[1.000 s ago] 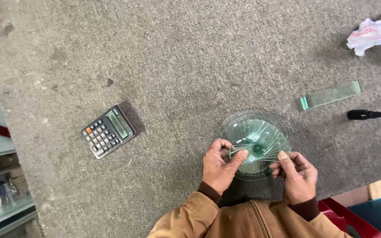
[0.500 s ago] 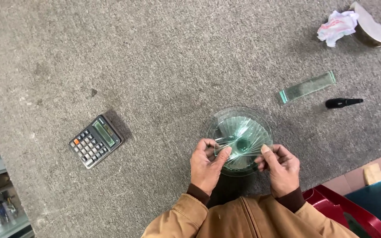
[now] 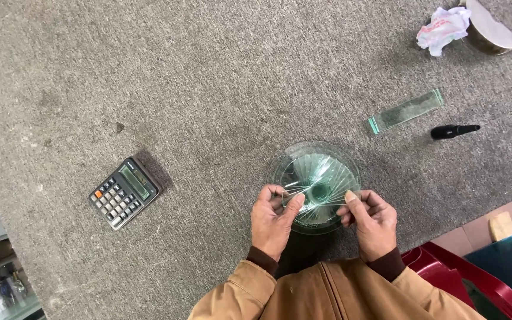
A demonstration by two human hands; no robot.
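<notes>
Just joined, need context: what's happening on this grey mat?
A person in a tan jacket holds a narrow glass strip by its ends, left hand and right hand, right over a round fanned stack of glass strips lying on the grey carpeted table. A calculator lies to the left; a spare glass strip and a black pen-like tool lie to the right.

Calculator (image 3: 125, 192), glass strip (image 3: 406, 111), black pen (image 3: 454, 130), crumpled rag (image 3: 444, 28).
</notes>
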